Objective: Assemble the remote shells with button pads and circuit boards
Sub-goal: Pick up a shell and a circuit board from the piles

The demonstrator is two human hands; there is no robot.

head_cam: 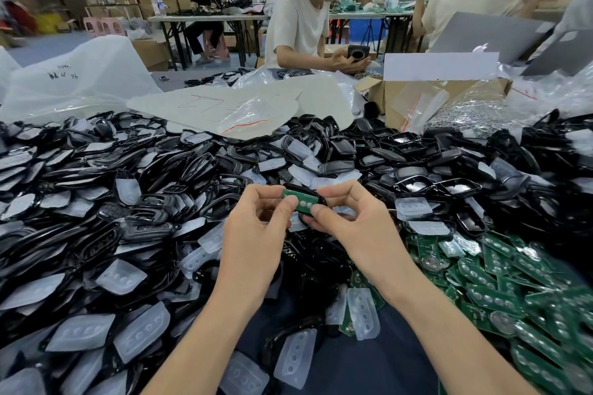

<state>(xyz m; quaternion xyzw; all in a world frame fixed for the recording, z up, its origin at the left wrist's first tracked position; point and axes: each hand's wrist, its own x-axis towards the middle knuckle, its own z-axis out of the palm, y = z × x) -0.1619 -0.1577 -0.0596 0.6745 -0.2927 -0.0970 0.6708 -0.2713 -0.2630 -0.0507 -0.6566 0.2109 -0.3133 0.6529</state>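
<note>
Both of my hands are raised over the middle of the table, holding one black remote shell (pixel 321 199) with a green circuit board (pixel 303 201) lying in it. My left hand (pixel 256 228) pinches the board's left end with thumb and forefinger. From the right, my right hand (pixel 349 218) grips the shell's edge, its thumb against the board. Whether a button pad sits under the board is hidden. Black shells (pixel 199 170) and translucent white button pads (pixel 141 330) are heaped all over the table. Loose green circuit boards (pixel 500 282) are piled at the lower right.
A person in a white shirt (pixel 301 26) sits across the table holding a phone. Another person sits behind a grey laptop (pixel 491 35) at the right. A cardboard box (pixel 442 99) with plastic bags, a white sheet (pixel 244 109) and a big clear bag (pixel 80 74) lie beyond the heaps.
</note>
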